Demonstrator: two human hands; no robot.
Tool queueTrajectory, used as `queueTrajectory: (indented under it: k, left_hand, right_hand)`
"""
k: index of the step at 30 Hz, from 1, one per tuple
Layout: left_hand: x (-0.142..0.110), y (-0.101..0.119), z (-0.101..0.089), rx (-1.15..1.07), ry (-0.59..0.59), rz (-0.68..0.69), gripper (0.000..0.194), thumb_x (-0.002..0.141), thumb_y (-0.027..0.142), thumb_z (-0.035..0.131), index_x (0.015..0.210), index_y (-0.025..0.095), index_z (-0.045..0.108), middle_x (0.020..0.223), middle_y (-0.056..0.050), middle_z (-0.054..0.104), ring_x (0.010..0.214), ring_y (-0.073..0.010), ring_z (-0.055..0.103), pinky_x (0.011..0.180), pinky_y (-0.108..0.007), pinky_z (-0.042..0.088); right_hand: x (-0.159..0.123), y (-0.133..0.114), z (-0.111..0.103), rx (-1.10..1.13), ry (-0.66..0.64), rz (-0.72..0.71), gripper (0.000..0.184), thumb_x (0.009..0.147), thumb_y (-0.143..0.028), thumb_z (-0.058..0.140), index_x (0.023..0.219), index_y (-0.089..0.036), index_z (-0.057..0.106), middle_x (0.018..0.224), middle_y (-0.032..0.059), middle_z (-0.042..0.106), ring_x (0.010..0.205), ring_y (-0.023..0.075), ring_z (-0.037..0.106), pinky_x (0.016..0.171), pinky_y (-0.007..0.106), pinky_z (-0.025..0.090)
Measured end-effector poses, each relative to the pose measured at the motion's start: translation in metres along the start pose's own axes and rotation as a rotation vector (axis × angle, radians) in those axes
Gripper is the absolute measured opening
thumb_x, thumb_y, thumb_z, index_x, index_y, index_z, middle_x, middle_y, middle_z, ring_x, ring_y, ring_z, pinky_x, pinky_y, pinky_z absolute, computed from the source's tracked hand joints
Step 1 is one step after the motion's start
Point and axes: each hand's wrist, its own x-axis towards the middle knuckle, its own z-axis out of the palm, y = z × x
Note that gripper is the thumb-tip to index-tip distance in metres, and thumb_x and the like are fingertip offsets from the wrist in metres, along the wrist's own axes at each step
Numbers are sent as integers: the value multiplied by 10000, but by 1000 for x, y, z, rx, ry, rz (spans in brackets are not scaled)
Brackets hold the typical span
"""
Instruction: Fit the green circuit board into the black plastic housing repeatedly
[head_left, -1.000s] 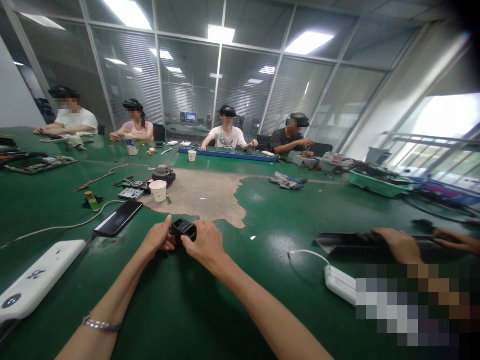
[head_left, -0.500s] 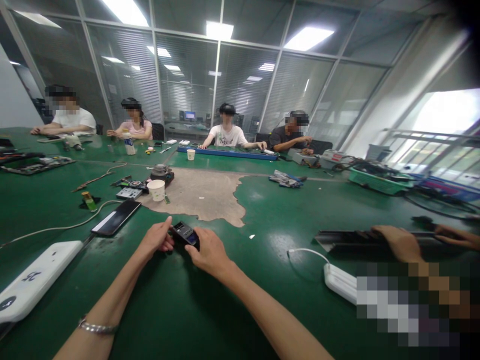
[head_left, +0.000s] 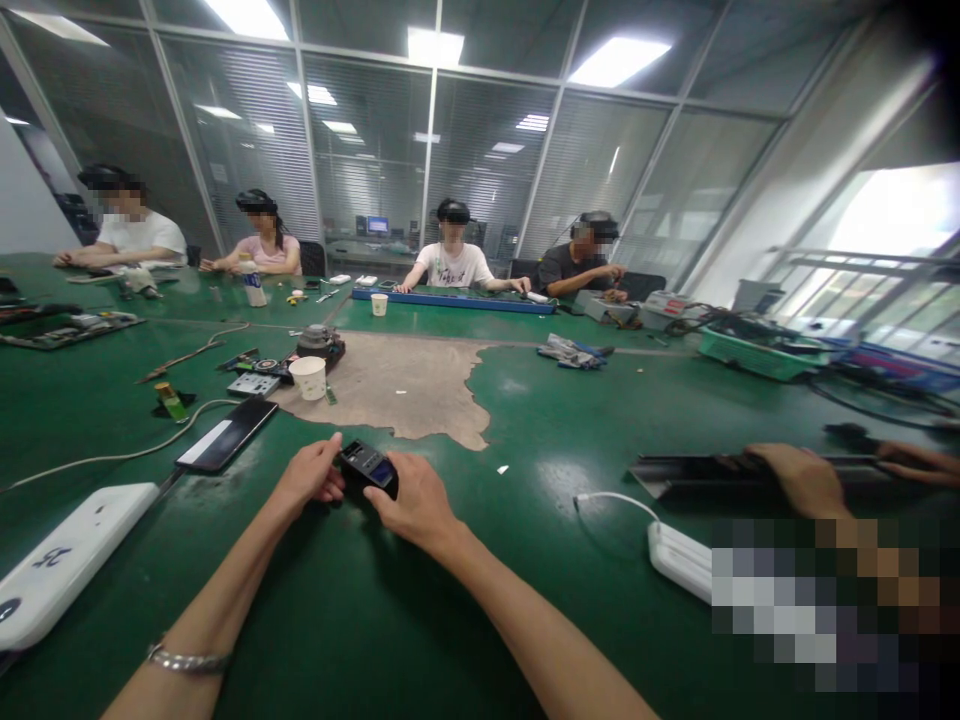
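Head view: two hands with a small black box between them, over the green bench.
The right hand has its fingers clamped on the near right end of the box. The left hand is at the other end, fingers curled — I cannot tell if they grip it. Left of that hand lies a black phone, and a paper cup stands past the phone.
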Motion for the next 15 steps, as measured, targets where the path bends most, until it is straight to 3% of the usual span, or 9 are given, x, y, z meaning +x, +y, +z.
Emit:
queueTrajectory:
  k: [4,8,15]
  left_hand:
    - [0,0,-1,-9,-8,-4,709,791,744,397,1117,129,535,557,-75,667,472,-215,658,411,-238,453]
    - [-3,2,-2,-39,-20,-6,731,767,770,401,1076,125,552,561,-73,670,465,-204,651,419,-238,454]
    - [-2,2,-1,-41,-15,-28,696,763,740,453,1042,110,554,537,-66,655,461,-197,644,408,-227,439]
  right_hand:
    - [5,-6,-8,60,67,4,341,790,-343,644,1085,-174,606,1011,89,658,969,234,591,882,364,443]
    - [18,-6,-32,191,135,27,311,811,-326,627,1096,-204,621,1004,54,677,897,196,622,825,324,478]
    - [17,53,-75,299,34,154,384,780,-332,646,1127,-168,644,962,72,694,775,175,643,706,311,520]
